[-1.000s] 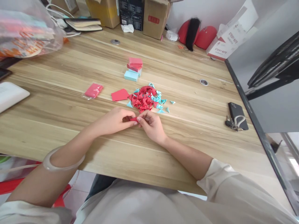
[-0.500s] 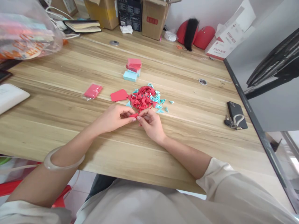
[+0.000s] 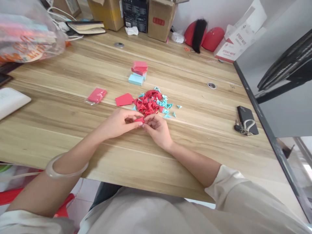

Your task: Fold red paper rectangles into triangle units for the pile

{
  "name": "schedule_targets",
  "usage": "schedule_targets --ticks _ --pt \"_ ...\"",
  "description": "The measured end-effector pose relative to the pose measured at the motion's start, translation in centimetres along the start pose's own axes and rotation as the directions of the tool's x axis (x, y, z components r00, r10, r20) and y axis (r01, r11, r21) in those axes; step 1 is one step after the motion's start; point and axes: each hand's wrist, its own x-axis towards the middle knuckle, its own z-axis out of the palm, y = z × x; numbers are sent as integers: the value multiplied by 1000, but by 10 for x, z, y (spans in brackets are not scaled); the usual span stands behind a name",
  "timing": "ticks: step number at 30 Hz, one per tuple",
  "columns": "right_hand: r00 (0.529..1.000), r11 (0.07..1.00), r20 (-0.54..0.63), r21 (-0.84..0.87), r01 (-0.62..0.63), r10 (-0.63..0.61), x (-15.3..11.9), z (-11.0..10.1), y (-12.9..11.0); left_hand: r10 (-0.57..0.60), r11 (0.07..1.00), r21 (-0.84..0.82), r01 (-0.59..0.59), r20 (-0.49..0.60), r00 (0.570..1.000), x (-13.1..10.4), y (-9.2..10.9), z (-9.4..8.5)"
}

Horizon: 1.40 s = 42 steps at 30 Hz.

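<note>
Between my two hands is a small folded piece of red paper (image 3: pixel 139 120). My left hand (image 3: pixel 120 123) pinches it from the left with thumb and fingers. From the right, my right hand (image 3: pixel 157 129) grips its other end, fingertips nearly meeting the left ones. Just beyond the fingers lies a heap of red folded paper triangles (image 3: pixel 147 106), with a ring of joined red pieces (image 3: pixel 154 94) at its back. Light-blue paper triangles (image 3: pixel 166 104) spread around the right side. Flat red paper slips (image 3: pixel 124 99) lie left of the heap.
A wrapped red paper pack (image 3: pixel 97 95) lies to the left. Red and blue paper stacks (image 3: pixel 136 79) sit behind the heap. A black phone-like object (image 3: pixel 246 118) with keys is at right. Cardboard boxes (image 3: pixel 159 21) and a sticky-note box (image 3: pixel 234 44) line the back.
The fingers of both hands have shifted slightly around the red paper, which now shows a broader, more triangular face. The things on the table have stayed put.
</note>
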Motion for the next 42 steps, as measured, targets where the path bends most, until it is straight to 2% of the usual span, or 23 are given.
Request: schedule_targets --ticks 4,9,25,37,42 --pt "1000 1000 -11 -5 -5 5 0 0 0 33 997 64 -32 -15 999 -1 1 0" --pt "1000 1000 0 23 -11 11 0 2 0 54 994 94 -57 36 998 -1 3 -1" --pt "999 999 13 1 -35 35 -1 2 -2 3 1000 27 -5 58 998 0 3 1" --pt "1000 999 15 -27 -25 25 0 1 -1 -15 998 59 10 68 998 0 1 0" --pt "999 999 34 -25 -30 30 0 1 0 17 987 158 -26 59 998 1 3 -1"
